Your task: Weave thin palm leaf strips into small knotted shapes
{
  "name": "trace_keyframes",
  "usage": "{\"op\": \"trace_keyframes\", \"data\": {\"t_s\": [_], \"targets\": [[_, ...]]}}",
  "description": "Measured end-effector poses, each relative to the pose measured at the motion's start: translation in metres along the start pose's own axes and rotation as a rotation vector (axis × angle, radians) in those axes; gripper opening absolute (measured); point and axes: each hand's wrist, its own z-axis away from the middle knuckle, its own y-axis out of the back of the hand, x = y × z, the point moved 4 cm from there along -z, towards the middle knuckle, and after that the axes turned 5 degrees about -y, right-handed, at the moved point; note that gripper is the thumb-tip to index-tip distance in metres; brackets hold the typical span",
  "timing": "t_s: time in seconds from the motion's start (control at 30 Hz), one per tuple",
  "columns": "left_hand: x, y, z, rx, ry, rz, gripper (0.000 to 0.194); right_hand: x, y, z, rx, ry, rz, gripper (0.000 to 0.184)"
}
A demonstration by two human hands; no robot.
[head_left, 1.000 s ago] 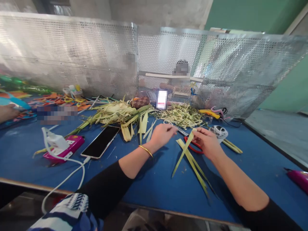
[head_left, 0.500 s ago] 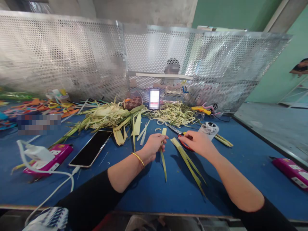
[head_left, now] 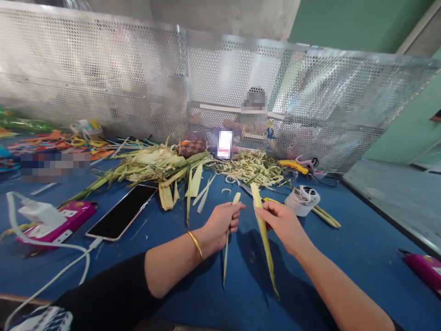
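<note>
A long, flat, pale-green strip of leaf or husk (head_left: 263, 234) hangs from the right hand (head_left: 265, 212), thumb and fingers pinched on it near its upper end. A narrower yellow-green strip (head_left: 225, 264) is clamped in the curled fingers of the left hand (head_left: 225, 223), with its blunt tip above the grip and its thin tail below. The two strips are apart, both over the blue surface (head_left: 193, 289); whether their tails touch it, I cannot tell.

The step in hand seems to be handling the strips singly, one per hand. The next move appears to call for a light pinch and aligned upper ends, since such thin fibre may split.

Just beyond the hands lie partly hidden metal-bladed scissors (head_left: 245, 187); to the right is a white, netted roll (head_left: 303, 202). Farther back are a heap of shredded green strips (head_left: 253, 169) and a pile of long pale husks (head_left: 151, 163).
</note>
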Motion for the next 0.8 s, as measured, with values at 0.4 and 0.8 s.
{"op": "trace_keyframes", "data": {"t_s": [0.4,0.8], "targets": [[0.006,-0.019,0.014,-0.251,-0.088,0.122,0.025,-0.002,-0.037,0.014,-0.059,0.000,-0.320,0.039],[0.021,-0.024,0.032,-0.260,-0.050,-0.093,0.017,-0.023,0.019,0.016,0.245,0.467,-0.160,0.036]]}}
